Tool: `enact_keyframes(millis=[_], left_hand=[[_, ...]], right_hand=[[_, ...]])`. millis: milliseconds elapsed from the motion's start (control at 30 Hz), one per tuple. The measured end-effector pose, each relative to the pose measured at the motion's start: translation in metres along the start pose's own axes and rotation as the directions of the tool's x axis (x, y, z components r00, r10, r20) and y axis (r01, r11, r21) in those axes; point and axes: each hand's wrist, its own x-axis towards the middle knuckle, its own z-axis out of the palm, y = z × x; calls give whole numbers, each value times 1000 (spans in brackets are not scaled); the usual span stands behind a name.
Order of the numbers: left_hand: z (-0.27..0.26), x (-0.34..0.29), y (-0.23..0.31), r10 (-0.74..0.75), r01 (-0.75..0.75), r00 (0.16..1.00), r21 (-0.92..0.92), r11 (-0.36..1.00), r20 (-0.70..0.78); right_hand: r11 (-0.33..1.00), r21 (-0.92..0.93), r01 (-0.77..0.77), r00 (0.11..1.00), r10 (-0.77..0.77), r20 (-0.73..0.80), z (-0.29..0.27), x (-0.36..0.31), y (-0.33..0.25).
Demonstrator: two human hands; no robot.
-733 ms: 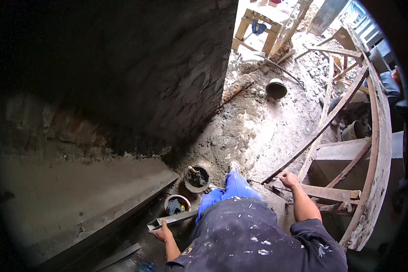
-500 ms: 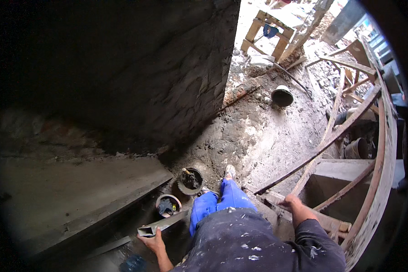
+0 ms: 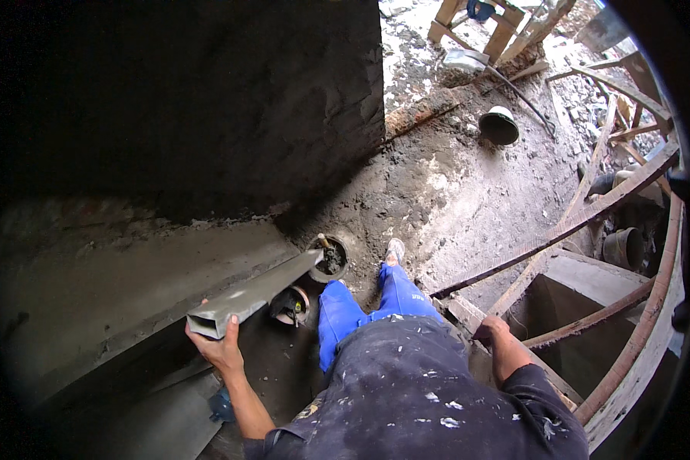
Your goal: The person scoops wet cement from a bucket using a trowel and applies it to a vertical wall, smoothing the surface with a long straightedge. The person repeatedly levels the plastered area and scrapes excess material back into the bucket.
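Tube (image 3: 261, 290) clasped at end between left fingers (image 3: 196, 338) and thumb (image 3: 231, 330); right fingers (image 3: 484, 330): state unclear.

Hollow bar (image 3: 257, 291) raised, overlapping grey bucket (image 3: 333, 277)

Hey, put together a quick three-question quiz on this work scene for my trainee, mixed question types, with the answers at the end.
1. Multiple choice: what does the left hand hold?
A) a trowel
B) a hollow rectangular bar
C) a brick

2. True or false: the bucket at the far end of the hollow rectangular bar holds a dark, lumpy mix.

3. Fill in the blank: the right hand is at a beam made of ____.

Key:
1. B
2. True
3. Wood
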Motion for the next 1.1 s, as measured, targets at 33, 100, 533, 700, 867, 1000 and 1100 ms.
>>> enact_keyframes(millis=[33,100,533,700,867,1000,1100], left_hand=[[2,4,2,14,-14,1000,-51,999,-13],[5,11,5,77,-80,996,-69,994,-48],[44,24,6,-77,-9,966,-327,945,-248],[87,51,-39,-133,77,973,-280,957,-189],[134,63,-88,-65,51,995,-178,983,-72],[165,85,-125,-10,7,999,-92,996,-36],[167,96,-144,18,-26,994,-77,997,-103]], right_hand=[[1000,22,-2,1000,3,-30,0,-2,0],[999,28,19,992,-15,-129,3,-5,0],[978,97,187,970,-168,-175,-21,124,-109],[724,309,616,787,-551,-278,-16,231,-295],[610,408,679,713,-681,-169,28,266,-459],[571,332,751,658,-604,-450,52,302,-556],[474,341,812,560,-798,-224,68,316,-590]])
